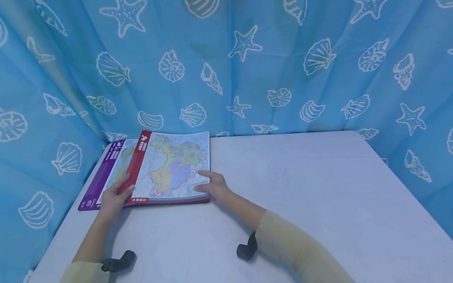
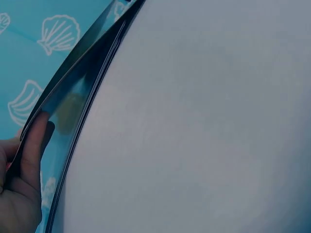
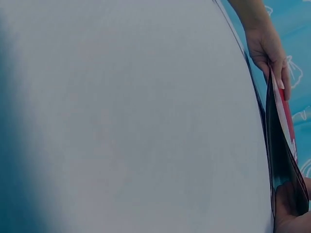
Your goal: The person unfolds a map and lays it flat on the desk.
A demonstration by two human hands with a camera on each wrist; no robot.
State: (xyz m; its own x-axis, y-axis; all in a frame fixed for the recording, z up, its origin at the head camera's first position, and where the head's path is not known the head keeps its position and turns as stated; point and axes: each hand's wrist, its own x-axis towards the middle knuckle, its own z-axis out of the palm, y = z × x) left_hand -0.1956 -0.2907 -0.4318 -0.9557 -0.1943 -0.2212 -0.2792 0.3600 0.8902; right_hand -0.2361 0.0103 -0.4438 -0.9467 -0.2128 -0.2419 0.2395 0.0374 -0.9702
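Observation:
A flat map sheet point(image 1: 180, 153) with a red strip down its left side is held by both hands, slightly bowed and raised off what lies under it. My left hand point(image 1: 112, 200) pinches its lower left edge, thumb on top. On the right edge, near the lower corner, my right hand point(image 1: 217, 186) grips with thumb above and other fingers partly hidden. Beneath lies a second map sheet point(image 1: 94, 184) with a purple strip, mostly covered. The left wrist view shows the left hand point(image 2: 29, 179) around the lifted edge; the right wrist view shows the right hand point(image 3: 291, 213) under the sheet.
A white-covered table point(image 1: 301, 188) extends to the right and in front of the sheets. Behind and beside it hangs a blue curtain point(image 1: 219, 47) with white shells and starfish. Black camera mounts point(image 1: 118, 262) sit on both wrists.

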